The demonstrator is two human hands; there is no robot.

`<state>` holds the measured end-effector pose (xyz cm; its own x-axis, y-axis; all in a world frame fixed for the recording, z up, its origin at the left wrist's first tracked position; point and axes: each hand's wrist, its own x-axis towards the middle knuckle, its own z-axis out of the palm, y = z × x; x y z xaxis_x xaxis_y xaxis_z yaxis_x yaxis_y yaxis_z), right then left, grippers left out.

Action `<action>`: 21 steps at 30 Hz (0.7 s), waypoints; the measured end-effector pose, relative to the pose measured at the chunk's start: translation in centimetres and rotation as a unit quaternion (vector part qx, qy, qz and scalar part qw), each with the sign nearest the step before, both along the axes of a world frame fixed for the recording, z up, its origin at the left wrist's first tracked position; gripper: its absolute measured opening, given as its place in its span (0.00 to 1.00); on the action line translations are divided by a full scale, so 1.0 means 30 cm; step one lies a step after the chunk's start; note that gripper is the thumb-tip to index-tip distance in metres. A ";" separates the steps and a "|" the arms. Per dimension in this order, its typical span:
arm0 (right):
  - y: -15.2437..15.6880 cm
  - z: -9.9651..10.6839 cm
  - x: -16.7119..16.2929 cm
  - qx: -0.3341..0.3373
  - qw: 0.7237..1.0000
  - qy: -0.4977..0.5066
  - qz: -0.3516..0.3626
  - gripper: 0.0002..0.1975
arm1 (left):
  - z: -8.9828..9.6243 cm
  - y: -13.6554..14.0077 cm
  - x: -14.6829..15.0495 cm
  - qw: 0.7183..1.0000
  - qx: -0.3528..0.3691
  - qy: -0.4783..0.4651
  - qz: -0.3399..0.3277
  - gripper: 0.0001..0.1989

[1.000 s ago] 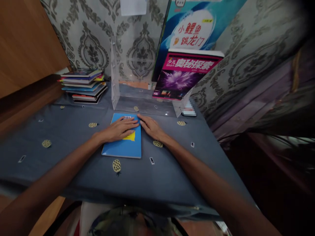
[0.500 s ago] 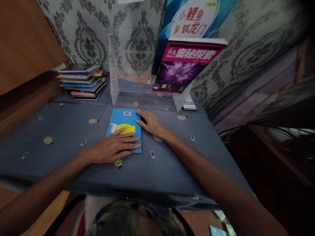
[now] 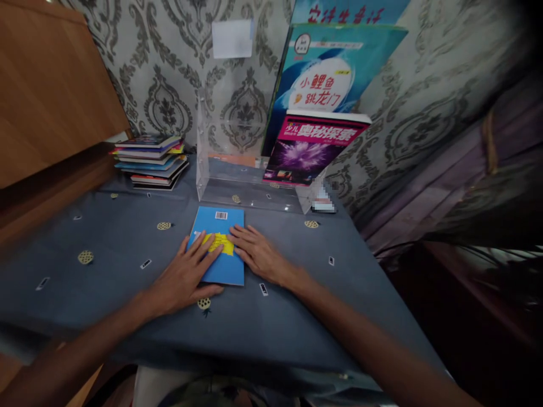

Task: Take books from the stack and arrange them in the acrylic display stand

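A blue book with a barcode and a yellow patch lies flat on the table in front of me. My left hand rests on its left side, fingers spread over the cover, the thumb by the near edge. From the right, my right hand lies with its fingertips on the cover at the right edge, fingers stretched out. Just behind the book stands a clear acrylic rack. On its right side lean a magenta and purple book and a teal book behind it.
A stack of books sits at the back left of the table, near a wooden panel. Right of the rack lies a small blurred object. A white card shows against the patterned wall.
The view has tilted up, so more of the leaning books shows. My left hand has turned and shifted toward the book's left edge. My right hand has slid nearer along the right edge.
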<state>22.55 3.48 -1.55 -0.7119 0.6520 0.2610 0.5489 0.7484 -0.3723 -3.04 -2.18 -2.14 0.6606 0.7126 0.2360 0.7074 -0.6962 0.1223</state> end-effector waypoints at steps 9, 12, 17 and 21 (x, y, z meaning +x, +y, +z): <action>-0.205 0.053 0.045 -0.039 0.998 -0.031 0.044 0.32 | -0.008 -0.156 -0.015 0.999 0.008 0.028 -0.015 0.50; -0.282 0.073 0.081 -0.058 0.994 -0.051 0.076 0.44 | -0.050 -0.224 -0.021 0.998 0.026 0.046 -0.017 0.60; -0.402 0.052 0.124 -0.010 0.990 -0.083 0.118 0.45 | -0.097 -0.299 -0.028 0.987 0.143 0.071 -0.037 0.42; -0.461 -0.026 0.126 0.078 0.989 -0.085 0.089 0.31 | -0.077 -0.332 -0.032 0.970 0.219 0.066 -0.083 0.32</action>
<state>26.33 -10.34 -2.33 -0.8546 0.4729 0.2146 0.4473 0.8802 -0.1585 -4.00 -12.14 -4.45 0.8026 0.4448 0.3976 0.5710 -0.7658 -0.2960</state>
